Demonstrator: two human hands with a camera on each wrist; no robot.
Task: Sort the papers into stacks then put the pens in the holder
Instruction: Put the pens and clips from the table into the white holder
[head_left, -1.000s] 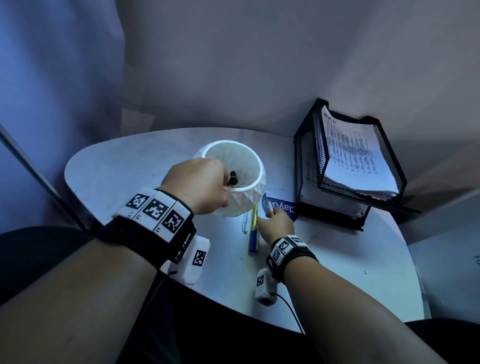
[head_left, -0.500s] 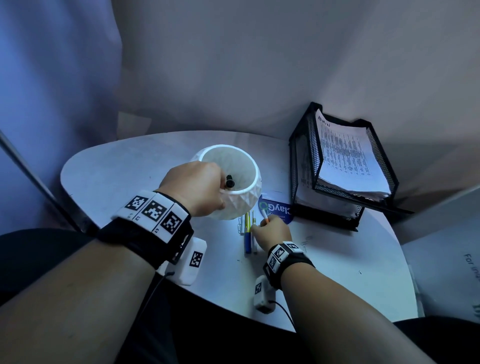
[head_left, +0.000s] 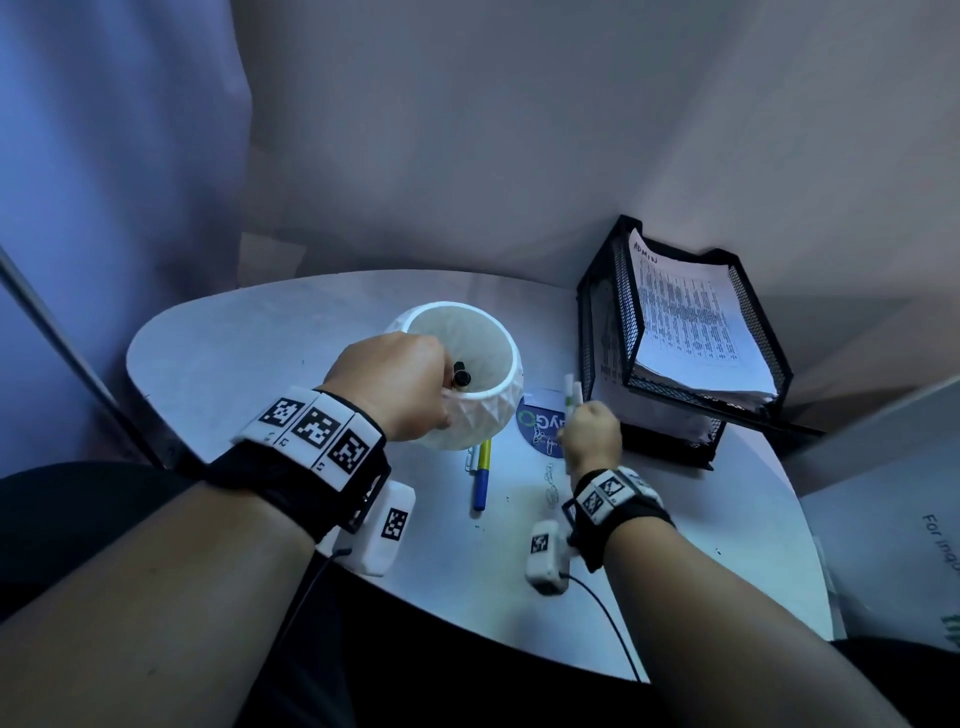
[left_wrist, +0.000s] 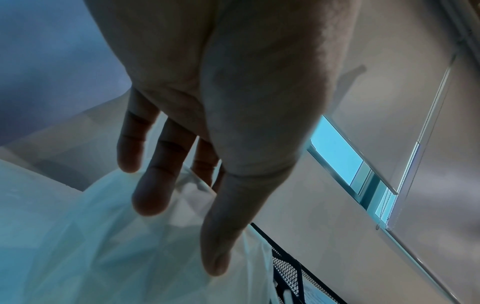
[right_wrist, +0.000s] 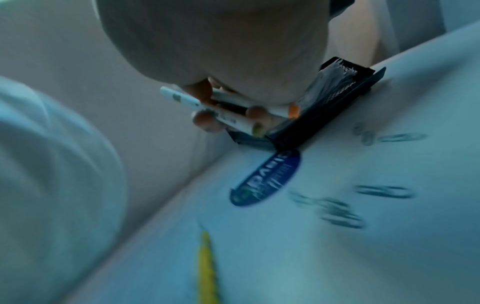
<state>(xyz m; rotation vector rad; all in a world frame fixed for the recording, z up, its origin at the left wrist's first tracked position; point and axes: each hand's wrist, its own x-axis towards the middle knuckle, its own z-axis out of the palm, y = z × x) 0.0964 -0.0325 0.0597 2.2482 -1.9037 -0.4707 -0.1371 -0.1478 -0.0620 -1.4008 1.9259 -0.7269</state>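
Observation:
My left hand (head_left: 395, 384) grips the near-left side of the white faceted holder (head_left: 488, 410). Its fingers and thumb (left_wrist: 215, 246) lie around the wall of the holder (left_wrist: 103, 246). A black pen (head_left: 460, 375) stands inside the rim by my fingers. My right hand (head_left: 582, 421) holds a few white pens (head_left: 571, 395) just above the table, right of the holder. In the right wrist view the fingertips (right_wrist: 205, 121) curl round those white pens (right_wrist: 182, 98). A yellow and blue pen (head_left: 482, 478) lies on the table in front of the holder.
A black mesh tray (head_left: 608, 312) with stacked printed papers (head_left: 685, 322) stands at the back right. A blue round sticker (head_left: 540, 421) and loose paper clips (head_left: 550, 483) lie on the white table (head_left: 234, 353) near my right hand. Walls close in behind.
My right hand has lifted off the table with the white pens and shifted right, away from the yellow and blue pen. My left hand stays on the holder.

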